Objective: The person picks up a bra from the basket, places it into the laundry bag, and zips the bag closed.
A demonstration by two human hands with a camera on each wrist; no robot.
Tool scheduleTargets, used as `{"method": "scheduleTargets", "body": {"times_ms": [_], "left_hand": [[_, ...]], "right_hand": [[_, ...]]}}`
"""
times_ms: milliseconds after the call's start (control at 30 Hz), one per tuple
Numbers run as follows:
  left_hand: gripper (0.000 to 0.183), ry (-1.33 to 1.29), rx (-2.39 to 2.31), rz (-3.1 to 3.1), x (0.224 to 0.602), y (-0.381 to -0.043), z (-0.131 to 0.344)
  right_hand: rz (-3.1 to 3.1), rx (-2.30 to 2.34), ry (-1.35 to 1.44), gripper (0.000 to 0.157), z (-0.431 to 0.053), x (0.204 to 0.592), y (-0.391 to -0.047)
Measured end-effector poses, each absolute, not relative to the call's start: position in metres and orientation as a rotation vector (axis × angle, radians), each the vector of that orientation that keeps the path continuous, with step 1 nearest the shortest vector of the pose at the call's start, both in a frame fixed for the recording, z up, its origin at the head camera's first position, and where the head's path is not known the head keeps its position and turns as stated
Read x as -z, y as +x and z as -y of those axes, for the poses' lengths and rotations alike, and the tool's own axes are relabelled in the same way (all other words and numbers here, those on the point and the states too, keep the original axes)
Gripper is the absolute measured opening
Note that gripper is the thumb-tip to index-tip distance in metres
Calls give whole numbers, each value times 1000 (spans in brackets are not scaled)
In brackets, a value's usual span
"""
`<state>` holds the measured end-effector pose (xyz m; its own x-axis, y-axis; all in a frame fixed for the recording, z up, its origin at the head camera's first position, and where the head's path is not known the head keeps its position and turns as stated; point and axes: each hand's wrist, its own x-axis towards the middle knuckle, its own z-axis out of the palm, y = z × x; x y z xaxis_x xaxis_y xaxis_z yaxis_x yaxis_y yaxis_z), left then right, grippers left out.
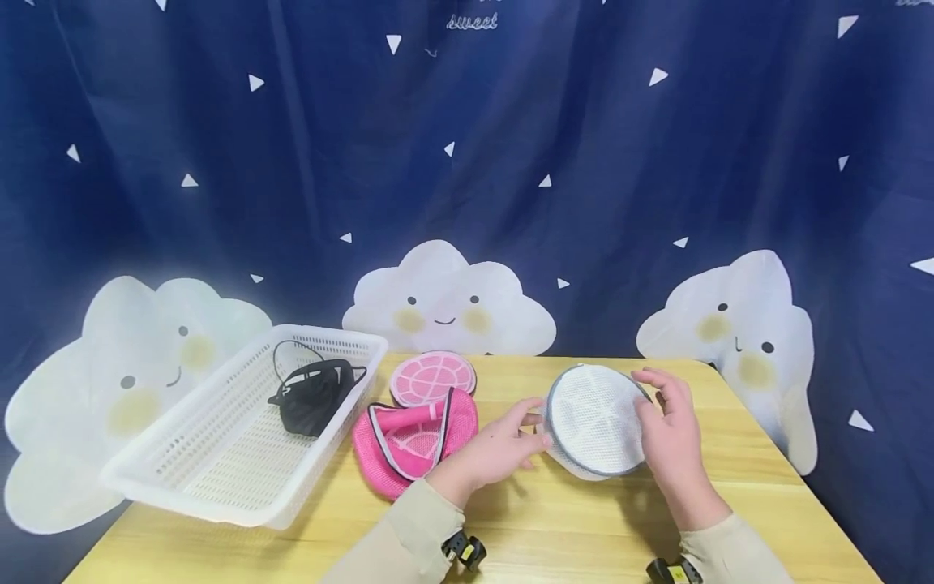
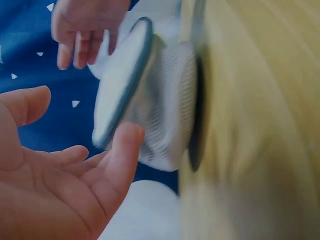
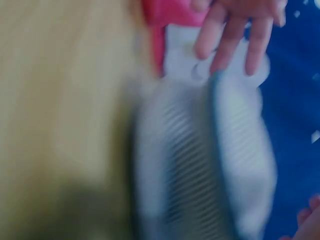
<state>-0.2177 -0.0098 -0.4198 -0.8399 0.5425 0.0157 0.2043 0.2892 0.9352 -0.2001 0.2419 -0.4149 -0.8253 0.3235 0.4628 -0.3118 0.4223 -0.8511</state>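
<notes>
I'm seeing the left hand (image 1: 496, 446) and right hand (image 1: 673, 431), fingers spread, flanking the white mesh bag (image 1: 598, 419) at the pink bag's (image 1: 417, 446) three o'clock, and I'm reckoning it light, soft, best gripped by its firmer rim (image 2: 134, 84).

Left hand (image 2: 65, 185) with fingers spread, one finger in front of a white net bag (image 2: 167, 100) with a dark edge, right hand (image 2: 90, 22) near, fingers pointing down, yellow table (image 2: 260, 100), blue cloth (image 2: 70, 85) with white shapes

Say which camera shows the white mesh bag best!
The head view: there the white mesh bag is clear, round top mostly uncovered. The left wrist view shows it side-on, softly blurred; the right wrist view, blurrier, cuts it off.
</notes>
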Motion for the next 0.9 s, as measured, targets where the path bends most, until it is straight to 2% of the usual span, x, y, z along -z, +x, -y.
{"method": "scheduleTargets", "body": {"times_ms": [200, 333, 600, 800, 900], "left_hand": [[63, 690, -1320, -2591, 396, -210, 35], [65, 708, -985, -2844, 380, -199, 55], [66, 736, -257, -3087, 332, -182, 107], [72, 452, 6, -3093, 309, -217, 173], [61, 417, -67, -3057, 311, -250, 215]], "right_hand": [[2115, -1326, 385, 30, -203, 382, -187], [2173, -1311, 630, 27, -175, 372, -186], [2404, -1308, 759, 21, -126, 377, -206], [2633, -1211, 765, 33, -92, 396, -228], [2685, -1164, 742, 43, -79, 403, -239]]}}
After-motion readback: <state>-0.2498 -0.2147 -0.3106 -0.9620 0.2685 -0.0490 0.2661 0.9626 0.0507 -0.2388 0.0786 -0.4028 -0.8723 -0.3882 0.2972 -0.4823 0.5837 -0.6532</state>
